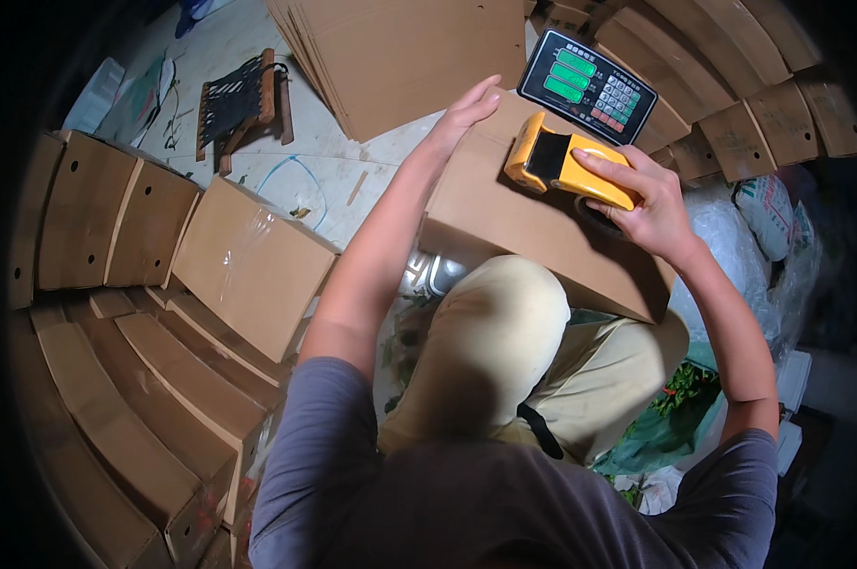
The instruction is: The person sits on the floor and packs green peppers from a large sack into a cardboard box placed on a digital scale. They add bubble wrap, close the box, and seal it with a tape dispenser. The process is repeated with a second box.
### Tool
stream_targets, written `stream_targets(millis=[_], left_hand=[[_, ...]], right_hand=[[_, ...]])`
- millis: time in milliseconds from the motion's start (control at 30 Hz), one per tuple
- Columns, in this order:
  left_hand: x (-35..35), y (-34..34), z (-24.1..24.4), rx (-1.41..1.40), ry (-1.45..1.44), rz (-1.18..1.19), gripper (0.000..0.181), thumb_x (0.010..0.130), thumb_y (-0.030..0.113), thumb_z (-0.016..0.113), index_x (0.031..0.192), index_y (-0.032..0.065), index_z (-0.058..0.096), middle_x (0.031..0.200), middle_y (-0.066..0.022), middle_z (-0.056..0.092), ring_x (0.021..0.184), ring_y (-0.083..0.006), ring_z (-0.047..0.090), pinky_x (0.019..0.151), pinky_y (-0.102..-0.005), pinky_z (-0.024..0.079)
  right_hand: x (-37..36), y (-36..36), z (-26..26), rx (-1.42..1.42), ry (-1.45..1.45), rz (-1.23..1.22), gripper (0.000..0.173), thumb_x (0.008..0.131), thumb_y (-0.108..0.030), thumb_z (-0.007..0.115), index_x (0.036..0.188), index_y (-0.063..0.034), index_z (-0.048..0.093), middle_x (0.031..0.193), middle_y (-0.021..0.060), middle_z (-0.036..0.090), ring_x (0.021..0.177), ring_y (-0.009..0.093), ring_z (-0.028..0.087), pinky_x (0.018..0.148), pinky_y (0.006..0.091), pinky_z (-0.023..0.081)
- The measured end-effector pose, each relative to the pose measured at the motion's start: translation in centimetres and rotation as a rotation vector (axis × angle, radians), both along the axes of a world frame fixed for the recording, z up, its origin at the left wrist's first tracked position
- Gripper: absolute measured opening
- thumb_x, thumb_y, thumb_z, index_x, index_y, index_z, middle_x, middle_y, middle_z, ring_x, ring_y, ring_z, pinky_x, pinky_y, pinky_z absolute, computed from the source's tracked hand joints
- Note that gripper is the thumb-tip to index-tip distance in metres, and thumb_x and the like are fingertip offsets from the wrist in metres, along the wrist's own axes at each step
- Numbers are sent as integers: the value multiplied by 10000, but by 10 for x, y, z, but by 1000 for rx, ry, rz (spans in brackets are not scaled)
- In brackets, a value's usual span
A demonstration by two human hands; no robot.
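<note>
A closed cardboard box (485,185) lies in front of my knees, its top face towards me. My left hand (467,110) rests against the box's far left corner, fingers stretched along the edge. In my right hand (645,195) is a yellow tape dispenser (592,174), held over the top of the box with its wide end pointing left. Part of a tape roll shows under the handle. Whether tape touches the cardboard, I cannot tell. Just beyond the box stands the display and keypad of an electronic scale (588,89), its green readouts lit.
A stack of flat cardboard sheets (407,64) leans beyond the box. Several boxes are piled at left (151,398) and far right (741,135). A small wooden folding stool (240,103) stands on the floor. Beside my right leg, a green bag (684,427) holds red and green peppers (684,387).
</note>
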State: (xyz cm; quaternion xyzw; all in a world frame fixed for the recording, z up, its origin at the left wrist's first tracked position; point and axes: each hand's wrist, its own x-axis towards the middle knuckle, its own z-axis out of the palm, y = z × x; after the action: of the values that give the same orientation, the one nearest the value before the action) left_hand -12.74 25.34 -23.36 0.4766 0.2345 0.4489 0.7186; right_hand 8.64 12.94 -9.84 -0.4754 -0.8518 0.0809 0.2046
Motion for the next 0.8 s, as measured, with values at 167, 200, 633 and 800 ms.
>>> stream_targets(millis=[167, 200, 633, 800], left_hand=[[-5, -4, 12, -108, 71, -66, 608, 871, 292, 573, 1377, 65, 325, 1305, -131, 428, 1156, -189, 470, 933, -285, 409], [-6, -3, 16, -119, 106, -65, 607, 865, 291, 589, 1372, 72, 336, 1307, -134, 418, 1140, -186, 483, 916, -284, 429], [-3, -6, 26, 215, 506, 46, 575, 898, 243, 562, 1396, 105, 309, 1378, -136, 356, 1255, -221, 370, 1019, -290, 333], [-6, -12, 23, 175, 418, 93, 648, 866, 254, 594, 1405, 75, 282, 1430, -162, 303, 1344, -256, 251, 1077, -336, 235]], right_hand=[[2, -7, 4, 4, 17, 53, 504, 693, -138, 728, 1170, -244, 605, 997, 96, 578, 830, 276, 577, 729, 325, 476], [2, -9, 5, -1, 27, 80, 502, 703, -146, 723, 1182, -222, 593, 1031, 104, 560, 872, 285, 567, 754, 329, 472], [140, -39, -57, -115, 475, -588, 606, 898, -403, 505, 1364, -58, 328, 1363, 171, 377, 1273, 295, 352, 1061, 357, 251], [105, -46, -63, -541, 884, -777, 922, 817, -369, 661, 1435, -41, 61, 1386, 225, 302, 1243, 271, 376, 990, 335, 358]])
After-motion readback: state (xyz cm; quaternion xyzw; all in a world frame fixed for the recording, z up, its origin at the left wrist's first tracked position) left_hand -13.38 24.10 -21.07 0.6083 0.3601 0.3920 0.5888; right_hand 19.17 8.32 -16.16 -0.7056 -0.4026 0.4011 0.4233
